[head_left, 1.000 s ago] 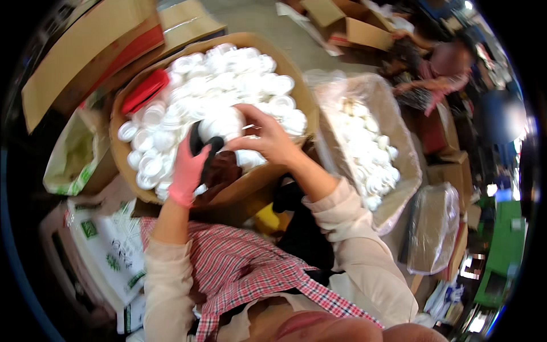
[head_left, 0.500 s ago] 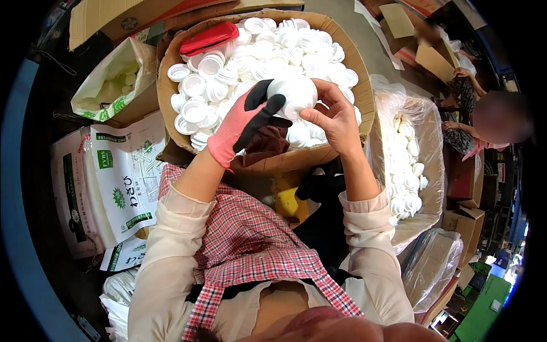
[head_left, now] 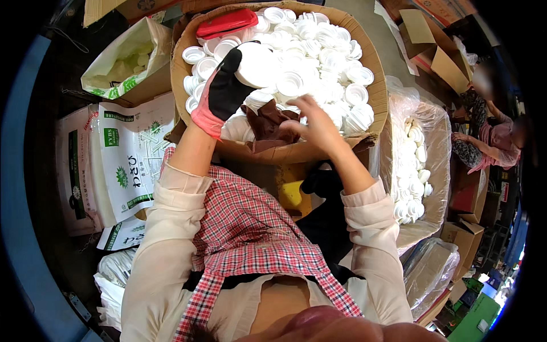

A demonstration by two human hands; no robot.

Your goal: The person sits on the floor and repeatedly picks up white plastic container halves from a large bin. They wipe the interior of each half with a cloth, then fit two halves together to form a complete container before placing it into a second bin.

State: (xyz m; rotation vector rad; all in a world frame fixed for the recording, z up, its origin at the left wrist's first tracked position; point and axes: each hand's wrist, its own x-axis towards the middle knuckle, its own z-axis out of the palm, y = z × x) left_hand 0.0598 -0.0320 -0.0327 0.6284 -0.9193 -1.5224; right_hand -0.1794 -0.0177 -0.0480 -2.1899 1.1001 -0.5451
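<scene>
My left hand (head_left: 221,94), in a pink glove with black palm and fingers, grips a round white plastic lid (head_left: 253,64) over the left side of a big carton. Its thumb and fingers wrap the lid's edge. Bare, my right hand (head_left: 317,126) hovers at the carton's near side with fingers bent and apart, nothing visible in them. Its thumb is close to a crumpled brown cloth (head_left: 266,126); whether they touch I cannot tell. Heaped white lids (head_left: 290,83) fill the carton (head_left: 375,68), and a red zip pouch (head_left: 227,24) lies on them at the far left.
To the right stands a plastic-lined box (head_left: 436,171) of white lids (head_left: 411,188). A green-and-white bag (head_left: 102,74) and printed white sacks (head_left: 134,165) are on the left. Further right, a person (head_left: 496,137) sits near opened cardboard boxes (head_left: 436,43).
My right hand has let go of the white lid and moved down toward the brown cloth. My left hand has carried the lid left and away from me. The view has shifted slightly.
</scene>
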